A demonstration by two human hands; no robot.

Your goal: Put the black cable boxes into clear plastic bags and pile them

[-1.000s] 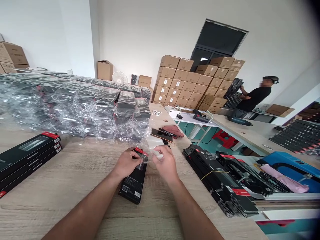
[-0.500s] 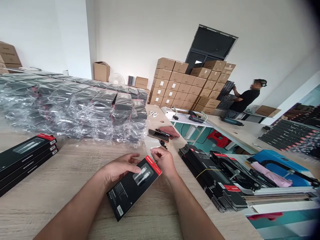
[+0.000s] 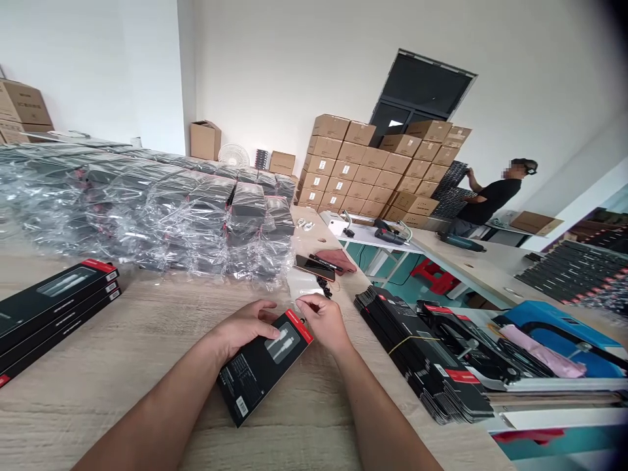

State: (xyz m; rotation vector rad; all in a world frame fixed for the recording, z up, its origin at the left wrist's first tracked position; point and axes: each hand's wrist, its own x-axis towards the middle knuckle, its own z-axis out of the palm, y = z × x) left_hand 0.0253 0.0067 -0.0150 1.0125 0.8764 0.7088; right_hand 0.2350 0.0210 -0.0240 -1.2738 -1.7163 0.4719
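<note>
A black box (image 3: 260, 373) with a red end and a picture of white cable plugs lies tilted in my left hand (image 3: 250, 329). My left thumb presses on the picture side, and the other fingers go behind the box. Beside the red end, my right hand (image 3: 324, 320) has its thumb and forefinger pinched together. What sits between those fingertips, if anything, is too small to make out. A tiny dark piece shows between the right hand and the box's edge. Just beyond the hands, a white sheet (image 3: 300, 282) lies on the wooden table (image 3: 161, 340).
At the left are stacked black boxes (image 3: 59, 294); behind them stand plastic-wrapped packs (image 3: 186, 222). Flattened black boxes (image 3: 417, 347), banded together, lie at the right. A phone (image 3: 314, 267) rests near a brown cloth (image 3: 338, 259). Beyond cartons (image 3: 343, 163), a person (image 3: 485, 199) handles dark stacks.
The whole view has shifted slightly to the right. Both hands keep their hold at the box, which has turned a little, and the right fingertips stay near its red end.
</note>
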